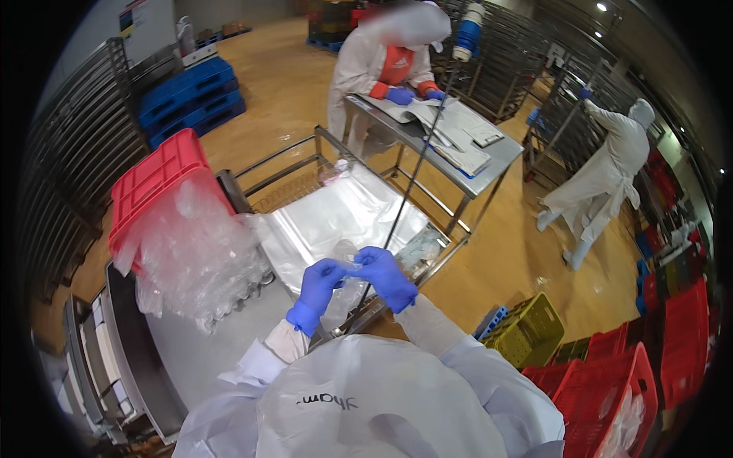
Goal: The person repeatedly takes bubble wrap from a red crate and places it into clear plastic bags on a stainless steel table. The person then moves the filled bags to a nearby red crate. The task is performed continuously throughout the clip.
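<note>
Clear film (349, 304) is bunched between my two gloved hands, just below the middle of my view and over the near edge of the steel cart (444, 258). My left hand (324, 284) comes in from between seven and eight o'clock, wrist raised, knuckles turned up; my right hand (387, 280) reaches in from four o'clock, bent inward at the wrist. Both forearms slant toward each other, so that my fingertips meet.

On each hand, thumb and fingers are drawn together, pinching the film; a crumpled part of it hangs below at six o'clock. Whether it is a bag or a loose sheet I cannot tell.

Toward twelve from my hands, flat plastic sheets (328, 221) lie on the cart. More clear plastic (195, 256) spills in a heap at about nine-thirty, out of a tipped red crate (163, 177).

For writing, a short black handwritten mark (328, 400) sits at six o'clock on my white garment (374, 420), upside down. Past twelve, a co-worker's red top (398, 66) bears a pale print; the papers (462, 159) on the table at one o'clock are too small to read.
</note>
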### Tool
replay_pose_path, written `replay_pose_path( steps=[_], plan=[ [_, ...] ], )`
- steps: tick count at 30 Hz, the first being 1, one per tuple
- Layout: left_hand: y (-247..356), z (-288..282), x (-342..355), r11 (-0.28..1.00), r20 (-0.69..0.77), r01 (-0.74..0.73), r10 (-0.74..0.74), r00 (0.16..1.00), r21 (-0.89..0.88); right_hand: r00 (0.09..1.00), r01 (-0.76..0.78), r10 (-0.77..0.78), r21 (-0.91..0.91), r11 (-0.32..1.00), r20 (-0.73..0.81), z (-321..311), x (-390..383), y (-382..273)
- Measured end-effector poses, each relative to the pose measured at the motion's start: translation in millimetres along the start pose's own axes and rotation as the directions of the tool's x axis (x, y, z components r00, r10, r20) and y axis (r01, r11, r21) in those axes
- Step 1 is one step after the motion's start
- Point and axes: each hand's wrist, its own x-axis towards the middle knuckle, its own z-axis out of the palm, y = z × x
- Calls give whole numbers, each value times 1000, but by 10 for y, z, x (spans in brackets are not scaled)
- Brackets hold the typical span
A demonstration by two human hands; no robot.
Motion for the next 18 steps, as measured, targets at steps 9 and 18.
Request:
replay_pose_path(
  steps=[9,18],
  plan=[
    [405,-234,-98,876,-167,-339,411,896,342,1000,2,1,204,979,-18,340,347,-77],
    [274,-582,-381,707,-61,-407,535,843,578,994,-96,80,233,968,76,885,435,-76]
  ],
)
